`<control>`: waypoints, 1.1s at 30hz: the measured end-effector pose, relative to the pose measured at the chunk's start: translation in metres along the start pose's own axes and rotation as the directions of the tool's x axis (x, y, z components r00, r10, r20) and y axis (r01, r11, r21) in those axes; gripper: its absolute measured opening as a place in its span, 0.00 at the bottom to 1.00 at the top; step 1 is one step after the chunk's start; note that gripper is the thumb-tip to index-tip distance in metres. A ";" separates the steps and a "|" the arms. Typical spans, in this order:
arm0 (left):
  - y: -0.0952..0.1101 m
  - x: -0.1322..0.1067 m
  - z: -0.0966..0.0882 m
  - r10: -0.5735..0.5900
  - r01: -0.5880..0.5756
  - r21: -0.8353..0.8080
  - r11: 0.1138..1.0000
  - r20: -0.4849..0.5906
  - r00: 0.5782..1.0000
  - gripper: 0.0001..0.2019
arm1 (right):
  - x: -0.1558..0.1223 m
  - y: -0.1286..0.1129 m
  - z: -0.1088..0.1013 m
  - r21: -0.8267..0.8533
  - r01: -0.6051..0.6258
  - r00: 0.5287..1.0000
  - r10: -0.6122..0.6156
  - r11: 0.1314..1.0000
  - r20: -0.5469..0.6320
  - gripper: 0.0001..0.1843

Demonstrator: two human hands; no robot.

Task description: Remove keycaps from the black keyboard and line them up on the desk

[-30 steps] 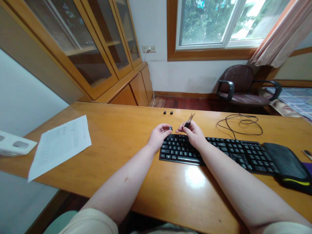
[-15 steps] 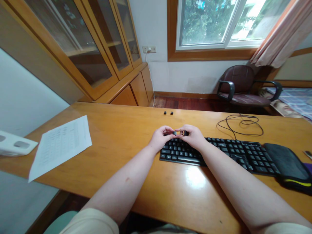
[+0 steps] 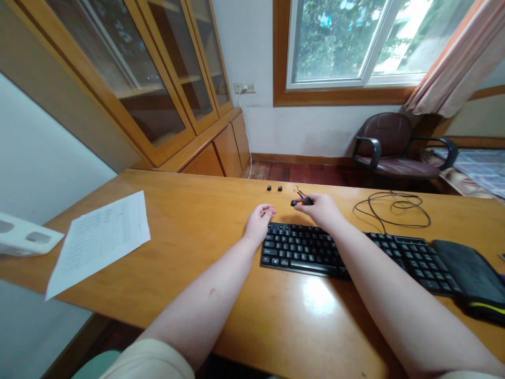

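A black keyboard (image 3: 303,250) lies on the desk under my forearms. My right hand (image 3: 321,210) is raised above the desk just beyond the keyboard's back edge. Between its thumb and finger is a small black keycap (image 3: 294,203). The same hand also keeps hold of a keycap puller (image 3: 308,201), its dark handle in the fingers and thin wire prongs pointing away. My left hand (image 3: 258,223) rests at the keyboard's back left corner, fingers curled together with nothing visible in them. Two loose black keycaps, a left one (image 3: 269,188) and a right one (image 3: 280,188), sit near the far desk edge.
A coiled black cable (image 3: 390,208) lies behind the keyboard. To the right is a black case with a yellow stripe (image 3: 469,268). Printed sheets (image 3: 102,237) and a white slotted object (image 3: 27,234) are at left. An armchair (image 3: 389,137) stands beyond the desk.
My hands have parted. The right hand has moved forward and up, away from the keyboard, with the keycap and the puller; the left hand has drawn slightly back.
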State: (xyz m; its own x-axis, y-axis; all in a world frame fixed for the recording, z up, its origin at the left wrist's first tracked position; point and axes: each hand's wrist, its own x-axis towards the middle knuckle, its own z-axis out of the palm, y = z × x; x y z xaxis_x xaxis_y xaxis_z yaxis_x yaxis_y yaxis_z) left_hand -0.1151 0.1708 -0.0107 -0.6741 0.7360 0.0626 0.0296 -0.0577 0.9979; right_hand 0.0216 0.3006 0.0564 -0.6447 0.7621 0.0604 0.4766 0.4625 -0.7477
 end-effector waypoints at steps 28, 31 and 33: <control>0.000 0.004 -0.001 -0.020 0.021 0.038 0.999 -0.030 0.999 0.10 | 0.119 0.030 0.046 -0.454 0.052 0.996 -0.013 0.890 0.089 0.13; 0.000 0.004 -0.001 -0.021 0.023 0.041 0.999 -0.030 0.999 0.10 | 0.119 0.030 0.046 -0.447 0.049 0.996 -0.014 0.893 0.083 0.13; 0.000 0.004 -0.001 -0.024 0.025 0.042 0.999 -0.029 0.999 0.10 | 0.118 0.030 0.046 -0.438 0.045 0.997 -0.012 0.898 0.077 0.13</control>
State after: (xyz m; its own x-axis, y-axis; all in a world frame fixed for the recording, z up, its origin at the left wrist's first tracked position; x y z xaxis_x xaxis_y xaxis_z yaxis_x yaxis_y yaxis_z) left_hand -0.1184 0.1727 -0.0105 -0.6960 0.7171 0.0380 0.0432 -0.0109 0.9990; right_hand -0.0678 0.3836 0.0109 -0.6948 0.7190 0.0181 0.6606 0.6479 -0.3793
